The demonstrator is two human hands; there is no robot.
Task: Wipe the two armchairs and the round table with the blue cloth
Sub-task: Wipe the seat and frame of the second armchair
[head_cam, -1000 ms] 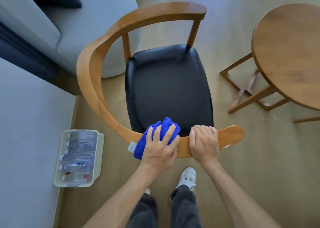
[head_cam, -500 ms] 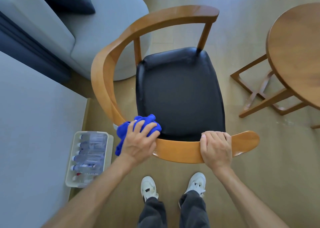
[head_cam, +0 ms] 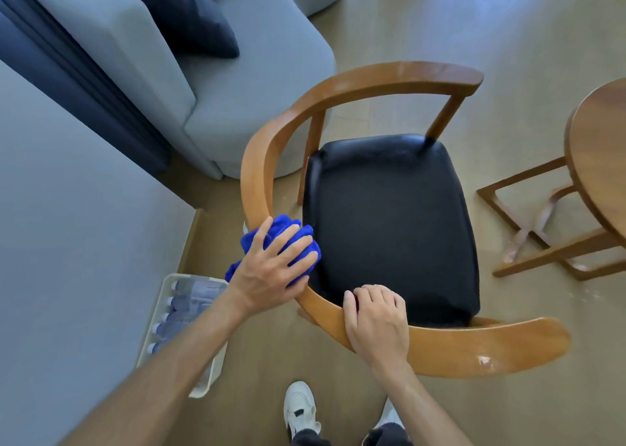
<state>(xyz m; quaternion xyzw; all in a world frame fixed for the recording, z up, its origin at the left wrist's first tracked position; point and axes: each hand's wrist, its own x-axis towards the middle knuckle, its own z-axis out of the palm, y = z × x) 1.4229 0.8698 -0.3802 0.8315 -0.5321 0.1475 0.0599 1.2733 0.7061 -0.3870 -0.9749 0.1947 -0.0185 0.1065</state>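
One armchair [head_cam: 389, 79] with a curved wooden back rail and a black seat [head_cam: 389, 222] stands below me. My left hand [head_cam: 271, 269] presses the bunched blue cloth [head_cam: 288, 228] onto the rail at its left bend. My right hand [head_cam: 376, 320] grips the same rail nearer me, fingers wrapped over the inner edge. The round wooden table [head_cam: 599, 161] shows partly at the right edge, on crossed wooden legs. No second armchair is in view.
A grey sofa [head_cam: 237, 83] with a dark cushion [head_cam: 183, 15] stands at the upper left, close behind the chair. A grey surface [head_cam: 67, 242] fills the left. A clear bin of bottles [head_cam: 176, 313] sits on the floor by my left arm. My white shoes [head_cam: 301, 408] are below.
My left hand has slid the blue cloth along the rail from beside my right hand toward the left bend. My right hand has kept its grip on the rail.
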